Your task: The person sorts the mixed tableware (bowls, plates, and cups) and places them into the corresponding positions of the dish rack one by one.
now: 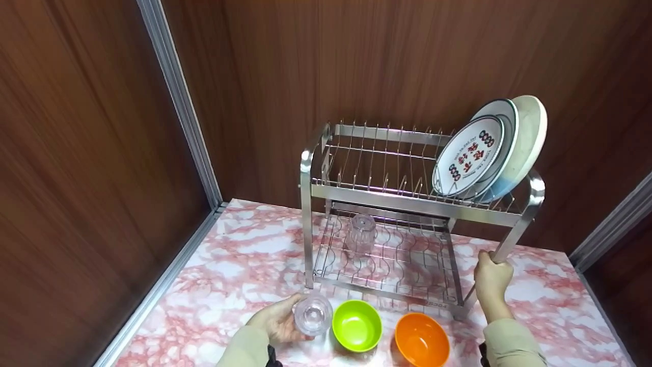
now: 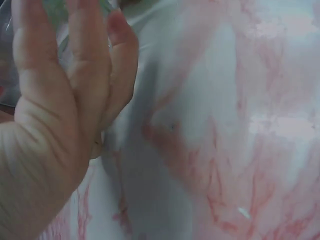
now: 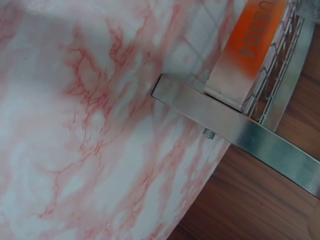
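My left hand holds a clear glass in front of the rack's left end, its round opening facing up at the camera. In the left wrist view, the fingers of that hand curl at the glass, which is mostly hidden at the frame's edge. Over on the right, my right hand grips the front right post of a two-tier metal dish rack. The lower end of the post shows in the right wrist view. A green bowl sits just right of the glass.
An orange bowl stands right of the green one. Another clear glass stands on the lower tier. Several plates lean at the upper tier's right end. Brown wood-grain panels enclose the pink marbled table.
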### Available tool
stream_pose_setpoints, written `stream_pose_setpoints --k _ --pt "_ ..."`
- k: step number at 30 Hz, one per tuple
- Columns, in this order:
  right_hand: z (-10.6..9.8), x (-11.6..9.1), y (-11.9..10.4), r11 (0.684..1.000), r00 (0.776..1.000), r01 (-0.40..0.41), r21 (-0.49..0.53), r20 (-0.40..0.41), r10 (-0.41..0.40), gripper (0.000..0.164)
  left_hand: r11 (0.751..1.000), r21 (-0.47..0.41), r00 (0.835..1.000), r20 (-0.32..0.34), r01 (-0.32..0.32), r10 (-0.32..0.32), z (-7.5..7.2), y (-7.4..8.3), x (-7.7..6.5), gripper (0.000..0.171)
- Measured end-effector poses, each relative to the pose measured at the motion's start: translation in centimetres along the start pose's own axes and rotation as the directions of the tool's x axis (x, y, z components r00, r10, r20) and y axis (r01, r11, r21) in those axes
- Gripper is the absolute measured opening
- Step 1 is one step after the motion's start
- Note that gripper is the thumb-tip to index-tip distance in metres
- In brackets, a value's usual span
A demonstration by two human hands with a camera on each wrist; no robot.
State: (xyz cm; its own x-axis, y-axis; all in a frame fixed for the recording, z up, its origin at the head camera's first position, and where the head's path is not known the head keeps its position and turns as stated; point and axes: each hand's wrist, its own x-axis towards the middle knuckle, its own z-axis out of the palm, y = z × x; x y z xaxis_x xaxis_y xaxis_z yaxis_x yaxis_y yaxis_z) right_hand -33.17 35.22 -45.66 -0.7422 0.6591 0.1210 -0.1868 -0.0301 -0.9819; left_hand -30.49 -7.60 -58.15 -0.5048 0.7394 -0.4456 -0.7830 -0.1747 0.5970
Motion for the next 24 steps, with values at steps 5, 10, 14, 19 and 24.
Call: stream_pose_setpoints --k 5,10,14,19,24 --pt "0.0 0.1 0.0 0.999 1.0 -0.006 -0.038 -0.018 0.005 0.04 0.999 0.04 0.998 0.061 0.018 -0.021 -0.1 0.1 -0.9 0.073" --pt "-0.2 0.7 0.4 0.999 0.999 -0.002 -0.035 -0.033 0.0 0.04 0.979 0.201 0.997 0.072 -0.028 0.014 1.4 1.3 -1.2 0.063" --pt "-0.3 1.2 1.0 0.998 0.999 0.013 -0.063 -0.049 -0.016 0.041 0.958 0.273 0.994 0.092 -0.089 0.066 3.4 2.5 -0.6 0.058" --pt "-0.2 1.3 1.4 0.996 0.998 0.02 -0.081 -0.056 -0.025 0.041 0.916 0.368 0.987 0.102 -0.157 0.128 6.1 3.8 1.6 0.061" --pt "-0.1 1.0 1.5 0.997 0.997 0.031 -0.073 -0.061 -0.035 0.042 0.895 0.381 0.967 -0.01 -0.233 0.256 8.6 4.8 4.8 0.08"
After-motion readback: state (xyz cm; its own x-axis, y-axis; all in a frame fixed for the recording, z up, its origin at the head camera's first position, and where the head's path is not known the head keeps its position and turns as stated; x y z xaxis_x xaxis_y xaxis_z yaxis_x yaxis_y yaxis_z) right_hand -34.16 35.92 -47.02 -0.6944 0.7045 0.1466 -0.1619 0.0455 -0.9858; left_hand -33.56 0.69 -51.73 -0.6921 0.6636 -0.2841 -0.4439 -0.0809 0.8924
